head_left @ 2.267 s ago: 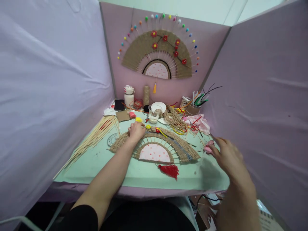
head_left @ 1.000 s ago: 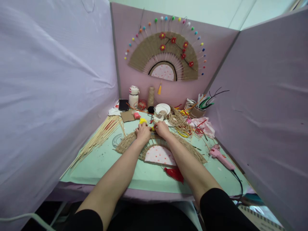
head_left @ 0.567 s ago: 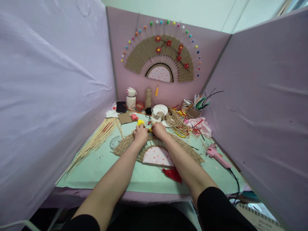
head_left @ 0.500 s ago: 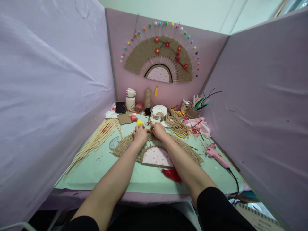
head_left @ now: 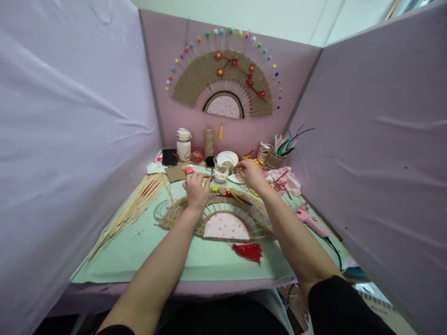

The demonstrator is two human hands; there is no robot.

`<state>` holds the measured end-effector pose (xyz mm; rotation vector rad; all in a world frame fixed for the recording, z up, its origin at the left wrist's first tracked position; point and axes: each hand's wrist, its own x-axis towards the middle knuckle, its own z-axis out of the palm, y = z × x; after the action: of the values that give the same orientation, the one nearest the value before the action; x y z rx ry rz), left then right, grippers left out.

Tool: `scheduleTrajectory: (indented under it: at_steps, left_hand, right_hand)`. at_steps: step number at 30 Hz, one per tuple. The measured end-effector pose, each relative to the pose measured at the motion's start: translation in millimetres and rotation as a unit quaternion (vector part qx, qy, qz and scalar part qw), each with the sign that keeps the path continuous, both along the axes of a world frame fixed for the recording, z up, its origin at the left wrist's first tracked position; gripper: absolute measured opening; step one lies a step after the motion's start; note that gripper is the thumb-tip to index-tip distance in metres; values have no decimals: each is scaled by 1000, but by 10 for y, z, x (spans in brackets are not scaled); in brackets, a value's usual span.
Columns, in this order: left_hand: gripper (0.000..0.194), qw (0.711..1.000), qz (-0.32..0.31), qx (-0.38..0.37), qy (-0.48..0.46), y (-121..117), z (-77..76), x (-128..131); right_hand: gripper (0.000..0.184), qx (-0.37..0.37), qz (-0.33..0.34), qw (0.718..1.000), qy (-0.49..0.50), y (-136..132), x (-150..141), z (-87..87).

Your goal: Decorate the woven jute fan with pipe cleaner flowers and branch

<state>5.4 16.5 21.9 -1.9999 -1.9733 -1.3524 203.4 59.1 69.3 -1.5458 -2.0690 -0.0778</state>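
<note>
My left hand [head_left: 196,190] is over the far edge of the twine-woven fan [head_left: 176,215], its fingers bent; whatever they hold is hidden. A small yellow flower [head_left: 214,188] and a red one [head_left: 228,192] sit on the fan's upper band, with a thin yellow strip [head_left: 237,197] beside them. Beyond the fan, my right hand [head_left: 252,176] has its fingertips together beside a clear plastic cup [head_left: 220,173]; I cannot make out what is in them. The fan's white, red-dotted half-disc [head_left: 226,226] faces up, and a red tassel [head_left: 248,252] lies below it.
Thin wooden sticks [head_left: 131,211] lie along the left, by a protractor [head_left: 161,210]. A pink glue gun [head_left: 312,223] and red scissors [head_left: 279,187] are on the right. A white bottle [head_left: 183,145] and twine spool [head_left: 209,142] stand behind. A finished fan [head_left: 195,79] hangs on the back panel.
My hands have moved apart: the left slightly left and up, the right away to the right and farther back. The flowers on the fan now show. The view has shifted a little.
</note>
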Motion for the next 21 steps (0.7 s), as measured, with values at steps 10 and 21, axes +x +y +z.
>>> scheduleTrajectory:
  at_steps: [10, 21]
  left_hand:
    - [24, 950, -299, -50, 70, -312, -50, 624]
    - [8, 809, -527, 172, 195, -783, -681, 1378]
  right_hand:
    - [14, -139, -65, 987, -49, 394, 851, -81]
    - [11, -122, -116, 981, 94, 1258, 1209, -41]
